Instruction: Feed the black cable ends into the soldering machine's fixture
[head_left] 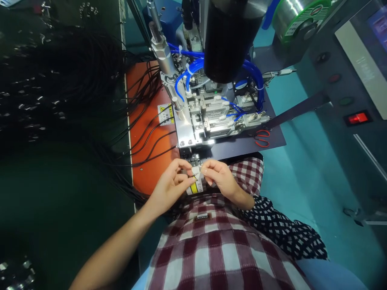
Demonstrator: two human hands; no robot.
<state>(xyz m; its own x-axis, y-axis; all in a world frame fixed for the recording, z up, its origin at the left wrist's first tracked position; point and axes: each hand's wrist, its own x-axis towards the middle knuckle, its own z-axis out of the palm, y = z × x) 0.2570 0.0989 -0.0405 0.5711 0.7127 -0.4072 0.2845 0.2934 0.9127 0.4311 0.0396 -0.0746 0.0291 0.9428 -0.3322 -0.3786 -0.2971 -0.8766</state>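
Note:
My left hand [171, 186] and my right hand [222, 179] come together close to my body, in front of the machine [211, 112]. Both have thumb and fingers pinched, with the fingertips a small gap apart. Something thin and small shows between them, too fine to name. Beneath the fingertips is a white and yellow label [194, 187] on the machine's front end. Black cables [155, 141] run from the left across an orange board [148, 165] to the machine's side.
A large pile of black cables [90, 72] lies on the dark green surface at left. Red-handled scissors [262, 138] rest on the machine's dark base plate [242, 148]. A solder wire spool [299, 18] and a control panel with a red switch [358, 118] stand right.

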